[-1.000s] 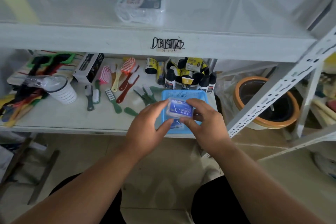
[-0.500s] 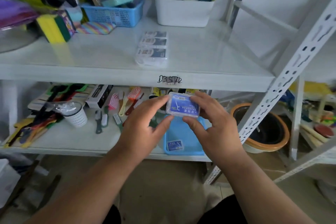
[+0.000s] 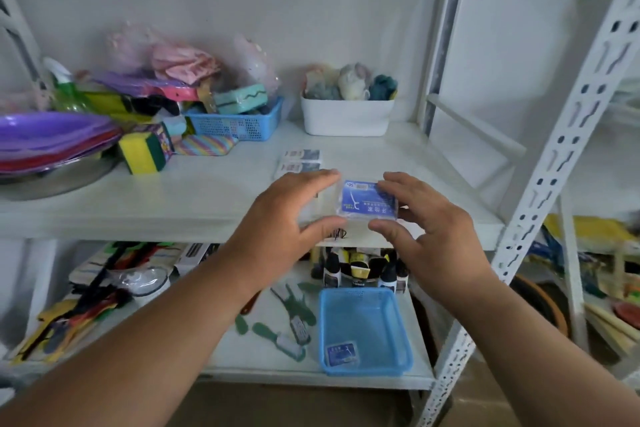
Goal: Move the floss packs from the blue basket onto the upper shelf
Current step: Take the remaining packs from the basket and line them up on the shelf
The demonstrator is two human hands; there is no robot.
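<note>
Upper shelf [image 3: 214, 194]: our landmark; white board, front edge toward us.

Blue basket [image 3: 367, 333]: below the upper shelf, on the lower board; one floss pack [image 3: 341, 352] left in its near corner.

Left hand [image 3: 287, 218] and right hand [image 3: 433, 236]: both over the shelf's front edge, fingers curled, pinching the held pack [image 3: 367, 201] from either side, equally near it.

Held pack: at the shelf's front, long axis left to right, lying between our hands; whether it touches the board we cannot tell.

Placed packs [image 3: 301, 161]: on the shelf just behind the held one.
</note>
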